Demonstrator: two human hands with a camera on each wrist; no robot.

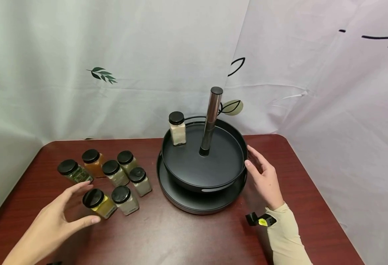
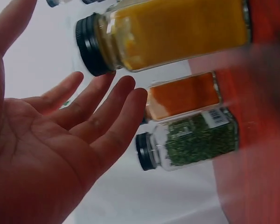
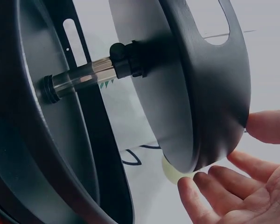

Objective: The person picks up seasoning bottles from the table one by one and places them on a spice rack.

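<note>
My left hand [image 1: 56, 213] is spread around a jar of yellow spice [image 1: 102, 204] with a black lid, thumb and fingers apart from it. In the left wrist view the yellow jar stands beyond the fingertips. My right hand [image 1: 266, 180] touches the outer right rim of the upper tray [image 1: 194, 169] of a black two-tier rack with thumb and fingertips. The right wrist view shows these fingers fairly straight against the tray's outer wall. A jar of pale powder [image 1: 178, 133] stands on the upper tray's left side.
Beside the yellow jar are a green herb jar [image 1: 76, 172], an orange spice jar [image 1: 94, 163] and several pale spice jars. The rack's post [image 1: 210, 121] rises from the upper tray. The lower tray [image 1: 197, 206] rests on the red-brown table [image 1: 167, 239]. White curtains [image 1: 147, 55] hang behind.
</note>
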